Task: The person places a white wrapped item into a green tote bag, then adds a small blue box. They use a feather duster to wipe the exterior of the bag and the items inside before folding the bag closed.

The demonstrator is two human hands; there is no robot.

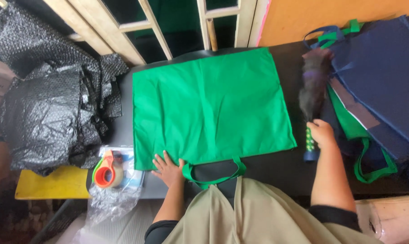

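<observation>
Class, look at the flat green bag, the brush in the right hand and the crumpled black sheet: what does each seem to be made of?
Green bag: apparently matte non-woven fabric, with soft creases and no shine.
Brush: a dark fluffy head, feathers or synthetic fibre, hard to tell; the handle looks like glossy plastic in the right hand.
Black sheet: likely plastic bubble wrap, shiny and dotted with small bumps.

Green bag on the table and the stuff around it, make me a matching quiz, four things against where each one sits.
Things:
1. green bag
2. tape dispenser
3. duster
4. black bubble wrap

Places:
A. held in the right hand
B. far left, crumpled in a heap
C. flat under the left hand
D. on a clear plastic bag

Pairs: 1-C, 2-D, 3-A, 4-B
</observation>
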